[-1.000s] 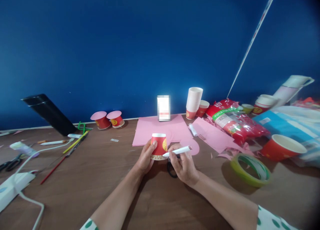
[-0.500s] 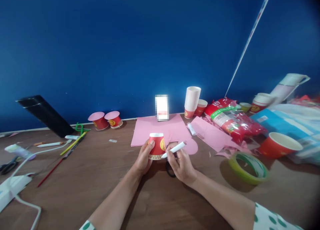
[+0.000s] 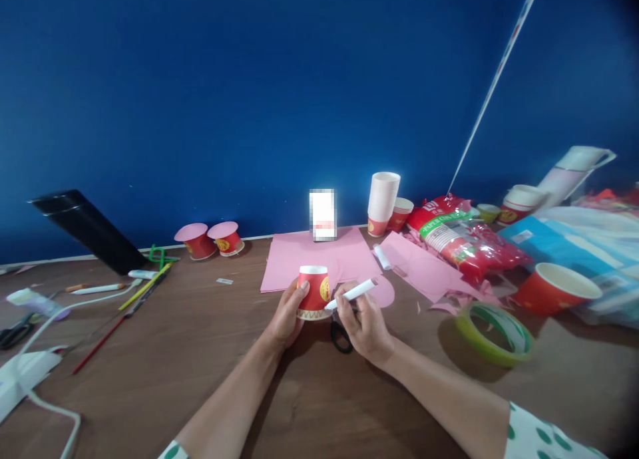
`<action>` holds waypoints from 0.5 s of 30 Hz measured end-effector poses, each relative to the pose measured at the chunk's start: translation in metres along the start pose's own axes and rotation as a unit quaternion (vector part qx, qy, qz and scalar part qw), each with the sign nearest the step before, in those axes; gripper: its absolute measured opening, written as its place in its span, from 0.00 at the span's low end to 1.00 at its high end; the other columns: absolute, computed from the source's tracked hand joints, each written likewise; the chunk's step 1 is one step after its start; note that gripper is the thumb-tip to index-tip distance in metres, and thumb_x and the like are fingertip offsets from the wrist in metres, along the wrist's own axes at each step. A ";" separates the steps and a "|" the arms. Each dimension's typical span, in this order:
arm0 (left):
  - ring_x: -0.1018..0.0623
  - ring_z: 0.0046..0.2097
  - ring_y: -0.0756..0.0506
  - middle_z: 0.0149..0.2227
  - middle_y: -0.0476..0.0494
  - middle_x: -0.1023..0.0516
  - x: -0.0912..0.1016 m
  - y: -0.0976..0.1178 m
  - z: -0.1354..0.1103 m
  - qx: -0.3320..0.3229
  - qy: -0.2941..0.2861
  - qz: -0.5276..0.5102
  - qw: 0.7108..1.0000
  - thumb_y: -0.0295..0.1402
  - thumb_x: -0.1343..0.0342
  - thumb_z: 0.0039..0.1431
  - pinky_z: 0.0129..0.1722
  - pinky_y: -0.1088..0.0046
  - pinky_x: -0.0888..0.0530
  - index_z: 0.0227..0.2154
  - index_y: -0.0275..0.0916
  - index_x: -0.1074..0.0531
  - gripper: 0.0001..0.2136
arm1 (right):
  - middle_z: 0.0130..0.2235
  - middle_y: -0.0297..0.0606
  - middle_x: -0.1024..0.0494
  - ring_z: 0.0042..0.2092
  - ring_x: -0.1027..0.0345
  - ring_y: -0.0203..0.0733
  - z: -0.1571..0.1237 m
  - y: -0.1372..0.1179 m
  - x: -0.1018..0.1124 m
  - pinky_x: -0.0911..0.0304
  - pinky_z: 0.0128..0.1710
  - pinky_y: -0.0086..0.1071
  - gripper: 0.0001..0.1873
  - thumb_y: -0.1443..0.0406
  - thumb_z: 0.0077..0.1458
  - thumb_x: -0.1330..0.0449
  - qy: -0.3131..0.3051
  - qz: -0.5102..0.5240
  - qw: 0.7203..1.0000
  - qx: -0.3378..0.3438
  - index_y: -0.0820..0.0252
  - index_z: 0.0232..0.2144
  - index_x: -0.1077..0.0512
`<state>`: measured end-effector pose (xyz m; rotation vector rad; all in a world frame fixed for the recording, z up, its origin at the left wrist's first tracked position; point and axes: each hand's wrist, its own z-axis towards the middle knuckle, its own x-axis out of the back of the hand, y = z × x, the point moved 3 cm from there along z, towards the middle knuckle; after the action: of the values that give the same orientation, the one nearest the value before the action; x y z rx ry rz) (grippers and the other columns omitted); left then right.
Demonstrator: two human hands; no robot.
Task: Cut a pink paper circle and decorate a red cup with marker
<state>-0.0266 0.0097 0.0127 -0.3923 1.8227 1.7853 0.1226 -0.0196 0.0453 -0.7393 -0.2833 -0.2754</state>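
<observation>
My left hand is closed around the left side of a red paper cup, thumb against its wall. The cup is upside down, with a brown zigzag line drawn along its white lower band. A white marker is gripped in my right hand; its tip is at the cup's lower right edge, and I cannot tell whether it touches. Partly hidden below my right hand, black-handled scissors lie on the table. Pink paper sheets lie just beyond the cup.
Two red cups with pink discs stand by the wall at left. A cup stack, a red bag, a tape roll and a lying cup are at right. A power strip and black object are at left.
The marker tip has moved slightly right and up along the cup's lower band. My left hand keeps its hold on the cup, almost unmoved.
</observation>
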 end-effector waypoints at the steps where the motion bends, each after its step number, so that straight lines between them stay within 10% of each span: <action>1: 0.20 0.41 0.40 0.39 0.39 0.19 0.000 0.000 0.000 0.000 0.001 -0.002 1.000 0.40 0.39 0.56 0.44 0.63 0.25 0.43 0.34 0.27 0.17 | 0.32 0.38 0.28 0.34 0.31 0.42 0.000 0.000 0.000 0.34 0.36 0.33 0.07 0.69 0.64 0.52 -0.001 -0.001 1.000 0.001 0.58 0.35 0.35; 15: 0.20 0.45 0.37 0.39 0.38 0.19 0.003 -0.002 0.001 0.007 0.012 -0.029 0.999 0.40 0.39 0.55 0.48 0.61 0.27 0.41 0.34 0.26 0.15 | 0.31 0.38 0.26 0.32 0.31 0.40 0.001 -0.001 -0.001 0.35 0.33 0.31 0.06 0.69 0.63 0.51 -0.019 -0.012 1.000 0.010 0.58 0.35 0.35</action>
<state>-0.0282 0.0108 0.0095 -0.4598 1.8207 1.7345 0.1206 -0.0200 0.0462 -0.7226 -0.3302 -0.2817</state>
